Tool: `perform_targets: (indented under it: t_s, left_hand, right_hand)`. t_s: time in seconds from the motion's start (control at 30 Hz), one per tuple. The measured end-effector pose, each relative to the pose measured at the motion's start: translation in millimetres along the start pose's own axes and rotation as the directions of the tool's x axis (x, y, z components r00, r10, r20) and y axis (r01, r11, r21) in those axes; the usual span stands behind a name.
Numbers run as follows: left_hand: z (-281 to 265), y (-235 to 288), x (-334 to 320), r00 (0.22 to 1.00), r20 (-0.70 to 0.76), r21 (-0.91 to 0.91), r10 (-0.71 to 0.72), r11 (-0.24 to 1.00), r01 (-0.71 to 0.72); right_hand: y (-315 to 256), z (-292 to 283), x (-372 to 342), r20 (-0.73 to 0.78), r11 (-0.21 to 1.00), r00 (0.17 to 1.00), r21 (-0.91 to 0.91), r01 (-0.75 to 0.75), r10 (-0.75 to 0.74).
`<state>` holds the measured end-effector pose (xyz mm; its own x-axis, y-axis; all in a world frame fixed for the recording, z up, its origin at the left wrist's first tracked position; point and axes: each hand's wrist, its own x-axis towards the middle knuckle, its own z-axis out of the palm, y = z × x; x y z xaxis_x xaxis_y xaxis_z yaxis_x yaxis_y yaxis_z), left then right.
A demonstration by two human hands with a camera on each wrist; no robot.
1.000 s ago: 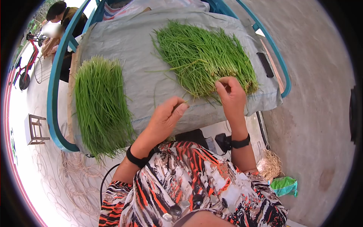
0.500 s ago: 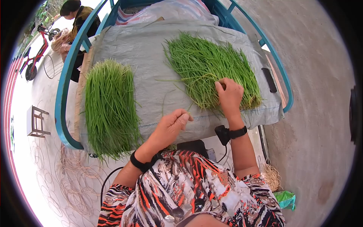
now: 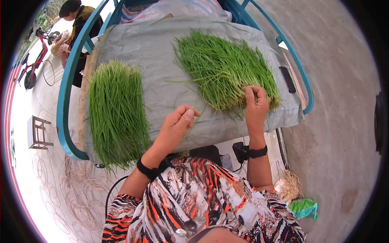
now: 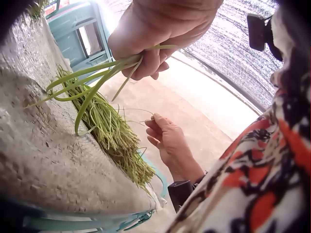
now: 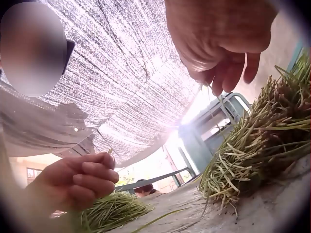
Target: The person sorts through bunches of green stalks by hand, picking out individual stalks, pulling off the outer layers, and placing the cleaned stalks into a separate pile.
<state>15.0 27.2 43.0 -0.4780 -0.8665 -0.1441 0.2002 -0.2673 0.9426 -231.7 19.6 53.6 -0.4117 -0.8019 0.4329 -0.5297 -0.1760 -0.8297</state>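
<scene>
As far as could be told from the droop, found the few slender green stalks, pinched in the left hand over the grey woven sheet, light, limp and easily creased; judged best held gently where gathered together. Saw the right hand pinching a fine strand beside the broad heap of pale-ended green stalks; noted a thick bundle of long green stalks well apart, leftward.

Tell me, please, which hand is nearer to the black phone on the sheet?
Right. The right hand, at the near edge of the right pile of greens, is left of the black phone; the left hand is farther left across the sheet.
</scene>
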Motion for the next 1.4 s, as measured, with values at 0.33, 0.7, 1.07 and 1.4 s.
perform_targets:
  t_s: [0.33, 0.7, 1.07, 1.4]
  left_hand:
    - [-1, -7, 1, 0.999, -0.002, -0.077, -0.032, 0.997, 0.032]
    - [14, 11, -5, 0.976, 0.105, 0.142, 0.19, 0.969, -0.203]
    - [17, 4, 4, 0.86, 0.077, 0.397, 0.505, 0.776, -0.491]
    - [8, 2, 5, 0.978, 0.097, 0.147, 0.183, 0.969, -0.196]
  right_hand:
    - [12, -5, 5, 0.063, 0.825, 0.968, 0.512, -0.24, 0.243]
    - [-42, -3, -32, 0.511, 0.391, 0.785, 0.682, -0.619, 0.35]
    - [-48, 21, -47, 0.772, 0.3, 0.532, 0.446, -0.843, 0.349]
    - [-52, 17, -41, 0.604, 0.805, 0.791, 0.419, -0.419, 0.097]
